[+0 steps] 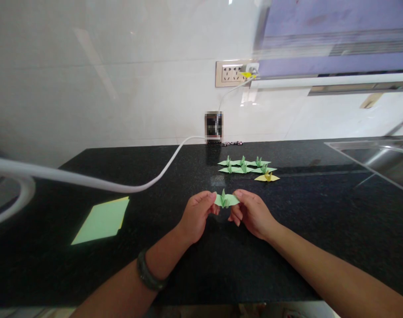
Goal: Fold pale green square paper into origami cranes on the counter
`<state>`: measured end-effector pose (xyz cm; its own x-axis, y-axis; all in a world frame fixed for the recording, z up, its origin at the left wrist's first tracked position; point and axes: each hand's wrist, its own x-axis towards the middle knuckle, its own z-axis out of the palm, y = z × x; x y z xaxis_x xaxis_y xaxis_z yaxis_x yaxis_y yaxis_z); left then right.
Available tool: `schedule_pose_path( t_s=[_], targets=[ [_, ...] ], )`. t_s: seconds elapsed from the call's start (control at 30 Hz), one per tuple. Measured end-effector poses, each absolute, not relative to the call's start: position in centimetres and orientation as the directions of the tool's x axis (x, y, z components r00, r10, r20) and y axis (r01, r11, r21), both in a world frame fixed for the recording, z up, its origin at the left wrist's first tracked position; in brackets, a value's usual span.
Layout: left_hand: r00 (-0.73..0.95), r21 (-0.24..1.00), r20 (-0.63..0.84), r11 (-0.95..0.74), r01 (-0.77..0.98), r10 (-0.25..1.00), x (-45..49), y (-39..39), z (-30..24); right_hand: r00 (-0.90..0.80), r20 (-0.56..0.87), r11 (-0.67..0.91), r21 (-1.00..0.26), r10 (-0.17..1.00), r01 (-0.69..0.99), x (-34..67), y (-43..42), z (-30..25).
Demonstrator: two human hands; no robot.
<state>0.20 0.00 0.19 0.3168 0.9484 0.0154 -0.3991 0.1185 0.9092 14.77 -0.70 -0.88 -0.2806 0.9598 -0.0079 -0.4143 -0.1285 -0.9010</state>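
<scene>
A small green paper crane point(226, 200) is held above the black counter point(321, 221) by both wing tips. My left hand point(198, 215) pinches its left wing, fingers curled closed. My right hand point(251, 213) pinches the right wing the same way. A dark bracelet sits on my left wrist. Behind the held crane, several finished green cranes point(243, 164) lie in two rows, with a yellow crane point(267, 177) at the right end.
A stack of green and yellow paper sheets point(102, 220) lies at the left. A white cable point(122, 185) runs from the wall socket point(233, 73) across the counter. A steel sink point(377, 159) is at the far right.
</scene>
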Motion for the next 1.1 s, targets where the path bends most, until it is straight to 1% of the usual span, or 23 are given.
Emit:
schedule_pose_path(
  t_s=[0.1,0.2,0.3,0.47,0.63,0.7,0.77,0.87,0.9,0.97,1.03,1.1],
  targets=[
    [0.333,0.893,-0.001,0.151,-0.423,0.943,0.3,-0.1,0.3,-0.332,-0.04,-0.2,-0.861,0.943,-0.467,14.9,-0.6,-0.6],
    [0.373,0.832,-0.026,0.227,-0.506,0.927,0.3,0.0,0.2,-0.38,-0.093,-0.304,-0.78,0.92,-0.547,15.1,-0.4,-0.4],
    [0.42,0.775,-0.073,0.316,-0.547,0.905,0.2,0.2,0.1,-0.415,-0.141,-0.38,-0.721,0.899,-0.579,15.4,-0.1,-0.3],
    [0.457,0.693,-0.147,0.421,-0.585,0.877,0.2,0.5,0.0,-0.38,-0.187,-0.39,-0.718,0.906,-0.577,15.7,0.1,-0.3],
    [0.498,0.627,-0.142,0.467,-0.624,0.855,0.1,0.4,0.2,-0.362,-0.179,-0.372,-0.725,0.915,-0.58,15.7,0.0,-0.5],
    [0.502,0.606,-0.148,0.479,-0.635,0.852,0.0,0.4,0.4,-0.342,-0.161,-0.333,-0.775,0.926,-0.538,15.7,0.2,-0.6],
    [0.507,0.584,-0.184,0.508,-0.633,0.842,-0.1,0.5,0.6,-0.279,-0.117,-0.237,-0.861,0.953,-0.449,15.9,0.5,-0.8],
    [0.518,0.554,-0.269,0.571,-0.606,0.812,-0.5,0.8,0.8,-0.078,0.055,0.031,-0.96,0.995,-0.28,16.8,1.0,-0.8],
    [0.526,0.55,-0.293,0.59,-0.591,0.799,-0.6,0.9,0.8,-0.053,0.114,0.1,-0.971,0.992,-0.216,17.1,1.1,-0.6],
    [0.555,0.553,-0.329,0.633,-0.542,0.764,-0.8,1.0,0.9,-0.072,0.194,0.183,-0.974,0.978,-0.132,17.6,1.2,-0.2],
    [0.594,0.565,-0.356,0.673,-0.478,0.721,-0.9,1.0,0.8,-0.187,0.219,0.208,-0.975,0.958,-0.076,17.9,0.9,0.3],
    [0.627,0.572,-0.379,0.705,-0.42,0.681,-0.9,1.0,0.8,-0.321,0.209,0.203,-0.978,0.923,-0.053,17.8,0.6,0.5]
  ],
)
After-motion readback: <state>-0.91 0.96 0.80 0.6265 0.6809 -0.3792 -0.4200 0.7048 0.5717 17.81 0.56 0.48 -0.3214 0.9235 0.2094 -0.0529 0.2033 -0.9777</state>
